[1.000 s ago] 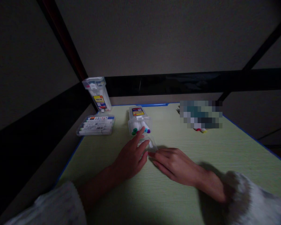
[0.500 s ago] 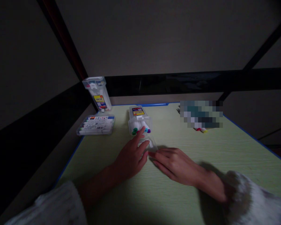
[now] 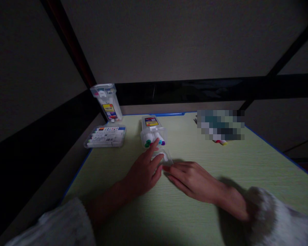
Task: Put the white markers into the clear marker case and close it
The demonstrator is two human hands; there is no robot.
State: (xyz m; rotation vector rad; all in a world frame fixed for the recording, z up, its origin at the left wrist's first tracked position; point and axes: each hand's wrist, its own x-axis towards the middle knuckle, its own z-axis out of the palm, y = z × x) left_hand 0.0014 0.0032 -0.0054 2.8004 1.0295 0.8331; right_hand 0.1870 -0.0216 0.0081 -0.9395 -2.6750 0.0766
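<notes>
A clear marker box (image 3: 153,130) lies on its side on the pale green table (image 3: 246,164), coloured marker ends facing me. Its clear lid (image 3: 164,156) lies just in front of it. My left hand (image 3: 143,172) rests on the table with fingers stretched out, the fingertips touching the marker ends and the lid. My right hand (image 3: 195,181) lies flat beside it, fingers extended, tips against the lid's near edge. Neither hand grips anything that I can make out.
A flat marker pack (image 3: 105,136) lies at the table's left edge. A tall clear marker box (image 3: 107,102) stands upright behind it. Loose markers (image 3: 220,141) lie under a blurred patch at the back right. A dark rail runs along the back.
</notes>
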